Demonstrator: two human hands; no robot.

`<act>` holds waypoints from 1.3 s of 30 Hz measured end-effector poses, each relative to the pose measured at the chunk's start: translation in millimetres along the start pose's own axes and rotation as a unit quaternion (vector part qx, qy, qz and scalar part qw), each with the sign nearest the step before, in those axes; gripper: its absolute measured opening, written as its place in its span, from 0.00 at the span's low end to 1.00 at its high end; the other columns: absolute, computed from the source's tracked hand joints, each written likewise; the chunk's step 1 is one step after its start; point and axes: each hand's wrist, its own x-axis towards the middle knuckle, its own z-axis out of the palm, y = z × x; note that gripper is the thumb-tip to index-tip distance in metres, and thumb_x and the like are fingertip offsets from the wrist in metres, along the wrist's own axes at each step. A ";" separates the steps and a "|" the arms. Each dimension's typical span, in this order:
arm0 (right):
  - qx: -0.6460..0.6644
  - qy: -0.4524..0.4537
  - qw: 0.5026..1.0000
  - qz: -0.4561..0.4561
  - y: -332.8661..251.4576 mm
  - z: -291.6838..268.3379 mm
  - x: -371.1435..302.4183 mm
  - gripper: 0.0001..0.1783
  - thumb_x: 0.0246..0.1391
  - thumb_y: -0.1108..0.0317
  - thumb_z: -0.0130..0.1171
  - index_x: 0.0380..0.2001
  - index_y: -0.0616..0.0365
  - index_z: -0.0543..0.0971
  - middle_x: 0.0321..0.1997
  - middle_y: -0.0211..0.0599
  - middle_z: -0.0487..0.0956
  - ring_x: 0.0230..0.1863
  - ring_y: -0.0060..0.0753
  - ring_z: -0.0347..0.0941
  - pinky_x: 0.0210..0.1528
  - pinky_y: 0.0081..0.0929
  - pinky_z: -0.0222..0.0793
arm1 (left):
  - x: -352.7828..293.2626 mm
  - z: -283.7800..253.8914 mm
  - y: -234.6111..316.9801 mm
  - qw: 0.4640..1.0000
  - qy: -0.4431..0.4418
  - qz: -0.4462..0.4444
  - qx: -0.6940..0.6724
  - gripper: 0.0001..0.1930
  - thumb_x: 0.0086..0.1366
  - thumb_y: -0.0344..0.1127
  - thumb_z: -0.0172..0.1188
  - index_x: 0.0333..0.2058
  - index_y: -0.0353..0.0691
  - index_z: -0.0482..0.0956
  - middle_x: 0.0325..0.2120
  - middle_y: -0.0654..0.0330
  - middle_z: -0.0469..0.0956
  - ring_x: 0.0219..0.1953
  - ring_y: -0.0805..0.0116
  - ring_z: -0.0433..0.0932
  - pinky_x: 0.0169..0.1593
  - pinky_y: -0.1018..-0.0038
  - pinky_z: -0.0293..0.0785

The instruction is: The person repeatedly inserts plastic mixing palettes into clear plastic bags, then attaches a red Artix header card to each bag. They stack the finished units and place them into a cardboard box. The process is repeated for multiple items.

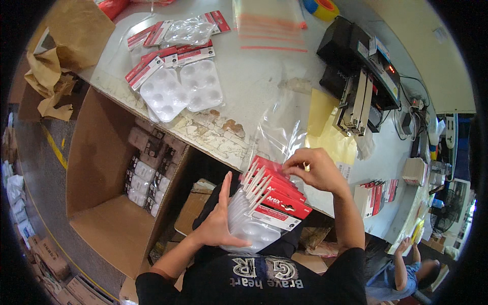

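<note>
A fanned stack of packaged white plastic paint palettes (261, 231) rests against my body at the table's front edge. Each has a red and white header card (279, 206). My left hand (216, 223) supports the stack from its left side, thumb across the lower front and fingers stretched up behind. At the top of the cards my right hand (317, 170) has its fingers pinched on a red card edge. Just beyond, a clear plastic bag (278, 127) lies on the table, partly hidden by the stack.
More packaged palettes (185, 84) lie at the table's far left. A black sealing machine (363, 66) and yellow sheet (328, 127) are to the right, with stacked cards (373, 198) nearer. An open carton (114, 203) holds packs at left. Another person (404, 274) works at lower right.
</note>
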 end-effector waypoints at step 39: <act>0.119 0.170 0.964 -0.169 -6.8 80.2 -30.9 0.15 0.46 0.74 0.59 0.39 0.58 0.72 0.30 0.36 0.72 0.32 0.36 0.74 0.33 0.33 0.70 | -3.6 15.9 1.2 0.982 0.016 -0.049 0.179 0.58 0.44 0.54 0.74 0.66 0.55 0.41 0.59 0.35 0.51 0.55 0.32 0.64 0.51 0.49 0.69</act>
